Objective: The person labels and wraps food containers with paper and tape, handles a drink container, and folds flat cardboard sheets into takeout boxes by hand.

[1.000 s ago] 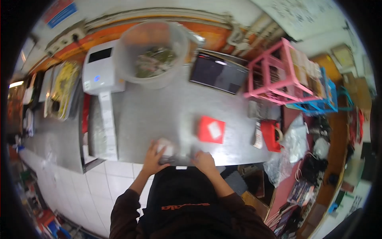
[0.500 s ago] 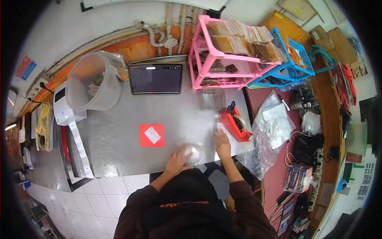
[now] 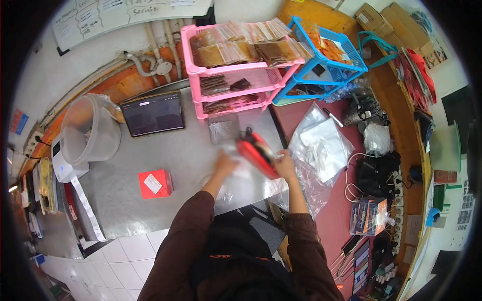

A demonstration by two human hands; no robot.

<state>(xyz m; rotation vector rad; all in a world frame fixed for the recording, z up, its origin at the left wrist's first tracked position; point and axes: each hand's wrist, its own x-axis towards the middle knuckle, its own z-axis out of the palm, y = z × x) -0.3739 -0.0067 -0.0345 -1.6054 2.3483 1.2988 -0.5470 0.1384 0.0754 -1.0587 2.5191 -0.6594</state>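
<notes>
My right hand (image 3: 284,165) is closed at the near end of a red tape dispenser (image 3: 255,154). The dispenser is smeared by motion; whether the fingers also pinch the tape cannot be made out. To its left, my left hand (image 3: 224,164) reaches over the metal table, its fingers too blurred to read. A clear, shiny plastic item (image 3: 217,189) lies below that hand near the table edge, faint against the metal. Farther left stands a red box (image 3: 155,184) with a white label on top.
A tablet (image 3: 153,114), a clear tub (image 3: 80,130) and a label printer (image 3: 70,160) stand at the left. Behind are a clear container (image 3: 224,129), a pink rack (image 3: 241,66) of packets and a blue rack (image 3: 326,70). Plastic bags (image 3: 321,145) lie to the right.
My view has turned right. My left hand has left the clear plastic item and moved up toward the dispenser. My right hand has moved from beside the dispenser to its near end.
</notes>
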